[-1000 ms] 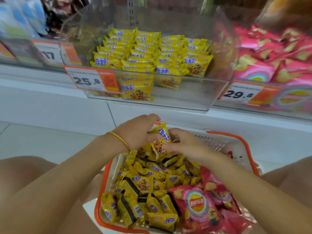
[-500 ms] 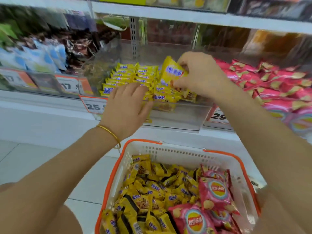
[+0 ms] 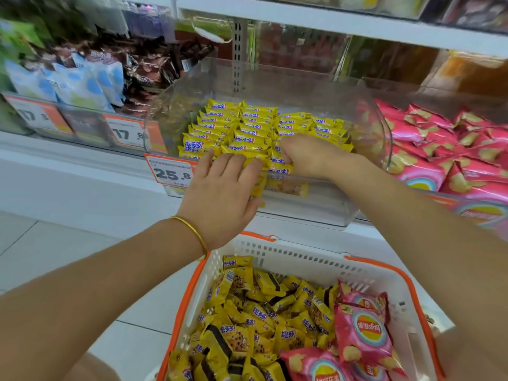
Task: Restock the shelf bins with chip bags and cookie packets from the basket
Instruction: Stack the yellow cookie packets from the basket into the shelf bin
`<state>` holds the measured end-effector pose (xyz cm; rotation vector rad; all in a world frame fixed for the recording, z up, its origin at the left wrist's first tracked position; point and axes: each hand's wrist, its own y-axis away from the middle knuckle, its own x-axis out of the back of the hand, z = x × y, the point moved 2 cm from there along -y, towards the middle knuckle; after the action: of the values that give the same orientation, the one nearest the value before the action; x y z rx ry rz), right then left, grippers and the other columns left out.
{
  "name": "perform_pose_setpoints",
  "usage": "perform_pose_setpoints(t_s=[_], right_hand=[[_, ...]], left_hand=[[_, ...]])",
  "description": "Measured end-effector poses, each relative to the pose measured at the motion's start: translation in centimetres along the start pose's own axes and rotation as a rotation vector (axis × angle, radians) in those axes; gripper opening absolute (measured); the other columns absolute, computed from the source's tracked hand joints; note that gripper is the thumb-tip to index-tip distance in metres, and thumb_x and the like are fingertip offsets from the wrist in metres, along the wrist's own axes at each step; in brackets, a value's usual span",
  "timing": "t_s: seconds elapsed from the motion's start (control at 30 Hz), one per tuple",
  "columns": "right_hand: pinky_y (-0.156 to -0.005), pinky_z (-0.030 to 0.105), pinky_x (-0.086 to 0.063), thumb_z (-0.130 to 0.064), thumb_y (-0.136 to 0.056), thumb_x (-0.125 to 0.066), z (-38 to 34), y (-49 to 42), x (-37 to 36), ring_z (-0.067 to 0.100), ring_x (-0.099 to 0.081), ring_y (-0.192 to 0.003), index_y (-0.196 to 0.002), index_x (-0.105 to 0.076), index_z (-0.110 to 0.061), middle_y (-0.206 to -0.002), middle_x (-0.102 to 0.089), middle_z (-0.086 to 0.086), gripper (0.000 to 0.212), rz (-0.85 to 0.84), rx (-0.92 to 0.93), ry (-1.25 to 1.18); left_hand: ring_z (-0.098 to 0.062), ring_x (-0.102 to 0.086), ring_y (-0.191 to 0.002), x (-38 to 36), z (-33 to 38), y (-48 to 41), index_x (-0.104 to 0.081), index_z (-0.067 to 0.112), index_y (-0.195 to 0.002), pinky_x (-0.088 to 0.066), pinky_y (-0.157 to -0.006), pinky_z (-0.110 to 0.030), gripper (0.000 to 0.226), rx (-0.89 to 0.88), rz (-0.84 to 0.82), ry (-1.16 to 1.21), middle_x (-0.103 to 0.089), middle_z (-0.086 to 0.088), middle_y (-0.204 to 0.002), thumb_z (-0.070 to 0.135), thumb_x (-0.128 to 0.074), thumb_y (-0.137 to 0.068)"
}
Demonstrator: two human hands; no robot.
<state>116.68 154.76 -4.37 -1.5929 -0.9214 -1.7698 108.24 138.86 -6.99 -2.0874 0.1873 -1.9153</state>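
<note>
Rows of yellow cookie packets (image 3: 242,125) fill a clear shelf bin (image 3: 316,210). My right hand (image 3: 308,155) is inside the bin at the front of the rows, fingers curled down on a yellow packet (image 3: 277,160). My left hand (image 3: 222,193), with a gold bangle on the wrist, lies flat with straight fingers against the bin's front wall and rim. Below, a white basket with orange rim (image 3: 302,259) holds many loose yellow cookie packets (image 3: 261,317) and pink chip bags (image 3: 362,328).
A neighbouring bin on the right holds pink chip bags (image 3: 445,149). Left bins hold blue-white and dark brown packets (image 3: 90,78). Orange price tags (image 3: 170,171) hang on the bin fronts. A white shelf (image 3: 330,20) runs overhead; tiled floor lies at left.
My right hand carried a yellow packet from the basket up into the bin and has now lowered it onto the front row. My left hand rose from the basket to the bin's front.
</note>
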Motion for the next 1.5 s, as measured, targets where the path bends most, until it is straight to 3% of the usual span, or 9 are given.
perform_pose_setpoints(t_s=[0.23,0.43,0.63,0.83,0.93,1.03,1.13,1.4,1.5], right_hand=[[-0.073,0.036,-0.045,-0.027,-0.069,-0.082,0.8,0.4,0.0,0.028,-0.049,-0.086,-0.095,-0.048,-0.012,-0.099,-0.051,0.01,0.045,0.002,0.036,-0.118],[-0.071,0.034,-0.042,-0.023,-0.074,-0.077,1.3,0.8,0.5,0.025,-0.047,-0.087,-0.088,-0.044,-0.017,-0.093,-0.047,0.004,0.036,0.077,0.018,-0.159],[-0.062,0.019,-0.036,-0.027,-0.075,-0.072,-1.8,10.6,3.1,0.009,-0.047,-0.067,-0.088,-0.051,-0.022,-0.077,-0.048,-0.004,0.025,0.621,0.135,-0.557],[-0.07,0.03,-0.042,-0.024,-0.087,-0.065,-9.2,9.5,-14.2,0.014,-0.053,-0.08,-0.102,-0.058,-0.016,-0.087,-0.054,-0.005,0.019,-0.254,0.081,-0.615],[-0.074,0.031,-0.04,-0.03,-0.093,-0.056,-12.5,8.1,-21.9,0.015,-0.048,-0.088,-0.121,-0.053,-0.012,-0.098,-0.049,0.0,0.034,-0.476,0.052,-0.685],[-0.066,0.033,-0.04,-0.035,-0.096,-0.049,-15.6,7.5,-26.3,0.019,-0.048,-0.07,-0.09,-0.056,-0.008,-0.083,-0.052,0.009,0.029,-0.514,-0.108,-0.776],[-0.048,0.03,-0.024,-0.029,-0.093,-0.054,-16.5,6.9,-28.0,0.015,-0.029,-0.051,-0.058,-0.028,-0.016,-0.059,-0.03,0.002,0.045,-0.484,-0.225,-0.779],[-0.066,0.038,-0.047,-0.002,-0.084,-0.061,-13.0,6.9,-26.4,0.016,-0.05,-0.065,-0.062,-0.052,-0.009,-0.063,-0.047,0.017,0.025,-0.377,-0.325,-0.942],[-0.068,0.029,-0.047,-0.006,-0.085,-0.065,-10.9,7.6,-25.7,0.013,-0.054,-0.075,-0.08,-0.061,-0.01,-0.074,-0.055,-0.004,0.008,-0.355,-0.318,-1.057]], left_hand=[[-0.038,-0.056,-0.107,-0.2,0.2,-0.1,-0.056,0.007,-0.121,-0.035,-0.103,-0.057,0.054,0.015,-0.023,0.006,-0.061,-0.015,-0.112,0.042,-0.038,-0.085],[-0.038,-0.051,-0.116,-0.2,0.0,0.3,-0.053,0.008,-0.125,-0.031,-0.106,-0.058,0.052,-0.003,0.047,0.08,-0.057,-0.016,-0.12,0.04,-0.039,-0.087],[-0.036,-0.052,-0.094,1.7,0.8,2.9,-0.061,0.005,-0.107,-0.044,-0.077,-0.045,0.029,-0.128,0.233,0.132,-0.059,-0.014,-0.107,0.017,-0.051,-0.083],[-0.035,-0.059,-0.086,-3.9,-0.8,5.9,-0.066,0.006,-0.097,-0.055,-0.063,-0.044,0.042,-0.208,-0.282,0.021,-0.062,-0.014,-0.102,0.026,-0.035,-0.075],[-0.034,-0.058,-0.1,-5.0,-0.6,6.5,-0.065,0.008,-0.105,-0.055,-0.07,-0.043,0.044,-0.255,-0.397,-0.016,-0.06,-0.014,-0.116,0.027,-0.033,-0.081],[-0.026,-0.035,-0.127,-6.0,-0.4,6.7,-0.044,0.016,-0.132,-0.042,-0.096,-0.041,0.041,-0.274,-0.519,-0.066,-0.037,-0.006,-0.14,0.03,-0.031,-0.096],[-0.023,-0.033,-0.125,-5.9,-0.1,6.4,-0.042,0.018,-0.133,-0.04,-0.097,-0.037,0.041,-0.294,-0.551,-0.081,-0.038,-0.003,-0.137,0.033,-0.026,-0.097],[-0.022,-0.035,-0.122,-6.0,0.1,5.6,-0.041,0.019,-0.133,-0.041,-0.097,-0.036,0.039,-0.282,-0.619,-0.104,-0.039,-0.004,-0.135,0.035,-0.034,-0.098],[-0.022,-0.037,-0.121,-6.1,0.3,5.5,-0.041,0.019,-0.133,-0.042,-0.095,-0.037,0.039,-0.267,-0.636,-0.1,-0.041,-0.004,-0.132,0.034,-0.035,-0.098]])
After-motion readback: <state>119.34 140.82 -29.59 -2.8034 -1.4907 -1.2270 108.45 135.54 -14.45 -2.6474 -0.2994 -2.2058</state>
